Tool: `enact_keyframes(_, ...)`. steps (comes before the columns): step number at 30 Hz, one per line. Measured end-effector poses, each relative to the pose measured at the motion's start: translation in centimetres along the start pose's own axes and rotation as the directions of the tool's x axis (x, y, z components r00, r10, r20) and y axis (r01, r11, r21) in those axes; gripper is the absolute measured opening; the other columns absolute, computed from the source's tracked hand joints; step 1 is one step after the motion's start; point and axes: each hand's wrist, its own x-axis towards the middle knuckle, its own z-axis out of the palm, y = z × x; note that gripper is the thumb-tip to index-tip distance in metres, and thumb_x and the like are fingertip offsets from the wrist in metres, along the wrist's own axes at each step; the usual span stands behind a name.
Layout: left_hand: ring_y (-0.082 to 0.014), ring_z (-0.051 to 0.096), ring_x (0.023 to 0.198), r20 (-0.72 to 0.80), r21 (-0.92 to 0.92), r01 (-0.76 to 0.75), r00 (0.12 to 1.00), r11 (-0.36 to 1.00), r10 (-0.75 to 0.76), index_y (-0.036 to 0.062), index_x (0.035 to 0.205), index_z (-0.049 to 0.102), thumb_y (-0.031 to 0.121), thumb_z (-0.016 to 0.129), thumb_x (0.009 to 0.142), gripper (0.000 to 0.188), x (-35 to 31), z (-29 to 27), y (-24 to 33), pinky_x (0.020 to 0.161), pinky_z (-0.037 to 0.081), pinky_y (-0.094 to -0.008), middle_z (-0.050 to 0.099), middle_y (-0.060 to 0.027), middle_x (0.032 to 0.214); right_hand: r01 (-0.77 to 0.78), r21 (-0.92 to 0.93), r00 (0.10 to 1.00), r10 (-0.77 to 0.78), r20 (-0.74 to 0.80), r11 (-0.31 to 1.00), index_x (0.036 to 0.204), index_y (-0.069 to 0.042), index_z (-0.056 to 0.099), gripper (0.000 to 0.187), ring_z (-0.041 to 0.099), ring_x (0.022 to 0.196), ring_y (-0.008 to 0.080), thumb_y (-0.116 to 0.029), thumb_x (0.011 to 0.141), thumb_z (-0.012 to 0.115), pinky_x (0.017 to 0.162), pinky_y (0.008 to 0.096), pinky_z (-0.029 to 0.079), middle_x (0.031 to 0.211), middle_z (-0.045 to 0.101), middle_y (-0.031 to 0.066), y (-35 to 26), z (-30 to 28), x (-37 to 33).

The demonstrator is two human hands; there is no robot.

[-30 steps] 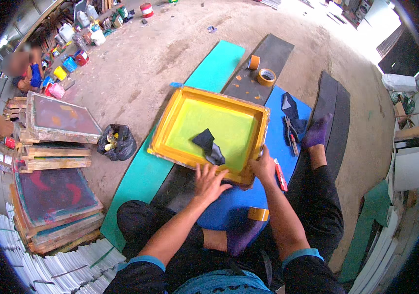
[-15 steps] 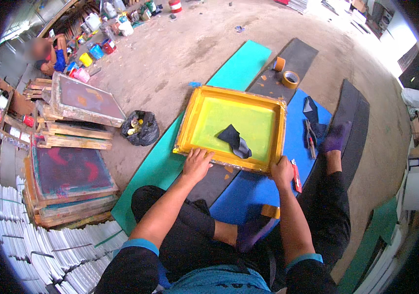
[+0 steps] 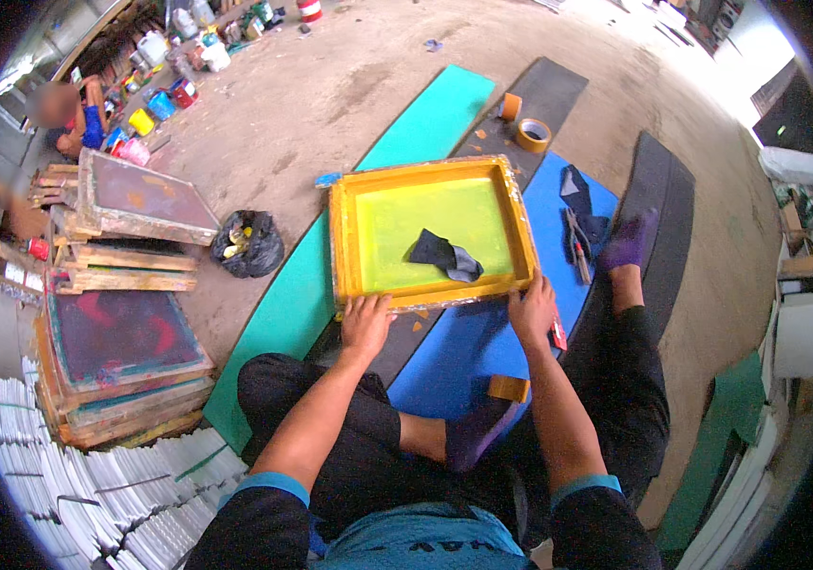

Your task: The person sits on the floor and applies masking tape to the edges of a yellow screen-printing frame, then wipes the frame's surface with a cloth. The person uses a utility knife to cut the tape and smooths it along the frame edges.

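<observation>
From the wearer's head view, I see a rectangular yellow-taped frame (image 3: 425,173) with a yellow-green panel, held above green, dark and blue mats (image 3: 454,356) in front of the seated person. The left hand (image 3: 365,325) bends its fingers over the near-left corner; the right hand (image 3: 533,313) is curled closed around the near-right one. A crumpled black-and-grey scrap (image 3: 444,255) lies on the panel. Pliers with dark jaws and red-grey handles (image 3: 577,249) rest right of the frame, and a red-handled tool (image 3: 558,332) sits just beside the right hand.
</observation>
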Motion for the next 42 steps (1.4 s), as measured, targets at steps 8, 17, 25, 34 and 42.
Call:
enact_keyframes(8, -0.03, 0.061, 0.114, 0.068, 0.006, 0.108, 0.992, 0.994, -0.108, 0.0158, 0.128, 0.068, 0.035, 0.078, 0.085, 0.048, 0.0, -0.3, 6.4, 0.107, 0.039, -0.0584, 0.07, -0.0062, 0.12, -0.228, 0.352, 0.961, 0.15, 0.234, 0.908, 0.145, -0.005, 0.053, 0.069, 0.058, 0.126, 0.0405, -0.026, 0.084, 0.077, 0.109, 0.0469, 0.046, 0.138, 0.06, 0.0254, 4.6, -3.6, 4.2)
enact_keyframes(17, -0.0355, 0.056, 0.123, -0.01, -0.108, 0.147, 0.989, 0.983, -0.149, 0.0115, 0.128, 0.067, 0.045, 0.077, 0.085, 0.056, -0.6, 0.0, 9.8, 0.106, 0.04, -0.0552, 0.066, -0.0143, 0.124, 0.031, 0.329, 0.592, -0.283, 0.755, 0.944, 0.123, -0.006, 0.069, 0.058, 0.067, 0.111, 0.0344, -0.034, 0.075, 0.086, 0.098, 0.0436, 0.053, 0.114, 0.071, 0.0178, 3.1, -12.9, -6.4)
enact_keyframes(25, -0.0308, 0.063, 0.113, 0.003, -0.8, 0.108, 0.985, 0.59, -0.175, 0.0056, 0.118, 0.07, 0.033, 0.075, 0.093, 0.038, -1.7, 0.5, 13.2, 0.102, 0.046, -0.0423, 0.066, -0.0145, 0.124, -0.097, 0.468, 0.672, -0.289, 0.682, 0.879, 0.117, -0.002, 0.067, 0.05, 0.072, 0.102, 0.0305, -0.015, 0.072, 0.085, 0.091, 0.041, 0.057, 0.108, 0.073, 0.0167, 2.7, -14.9, -6.5)
enact_keyframes(34, -0.0241, 0.058, 0.129, 0.451, -0.767, 0.509, 0.861, -0.391, 0.237, 0.0134, 0.152, 0.045, 0.057, 0.047, 0.105, 0.064, -1.1, -6.6, 15.8, 0.103, 0.052, -0.0488, 0.055, -0.0087, 0.145, -0.337, 0.843, 0.772, -0.389, 0.502, 0.418, 0.133, 0.0, 0.057, 0.056, 0.068, 0.114, 0.0224, -0.001, 0.081, 0.078, 0.104, 0.0393, 0.053, 0.124, 0.067, 0.011, -1.7, -15.4, -5.5)
enact_keyframes(42, -0.0227, 0.061, 0.122, 0.366, -0.836, 0.405, 0.914, -0.369, 0.174, 0.0129, 0.152, 0.044, 0.054, 0.054, 0.103, 0.065, -1.0, -9.8, 16.1, 0.097, 0.054, -0.0434, 0.053, -0.0068, 0.146, -0.365, 0.897, 0.835, -0.337, 0.434, 0.25, 0.139, 0.0, 0.055, 0.061, 0.067, 0.114, 0.0233, -0.004, 0.083, 0.077, 0.099, 0.0406, 0.056, 0.126, 0.068, 0.0132, -3.3, -14.3, -6.0)
